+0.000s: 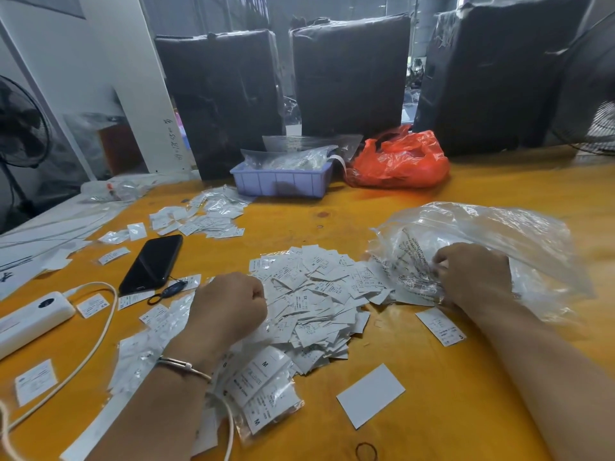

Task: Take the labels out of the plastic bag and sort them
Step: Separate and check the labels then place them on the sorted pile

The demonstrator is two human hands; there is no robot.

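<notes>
Nearest, a blank white card (370,395) lies on the orange surface (432,377), just right of the pile of labels (312,304). The left hand (229,306) rests curled on the pile's left edge; whether it pinches a label cannot be told. The right hand (472,277), right of the pile, grips the crumpled clear plastic bag (482,247), whose mouth touches the pile. Left of the pile lie a black phone (151,262) and a white power bank (31,319). Beyond the pile sit a lilac tray (283,181) and a red bag (399,159).
</notes>
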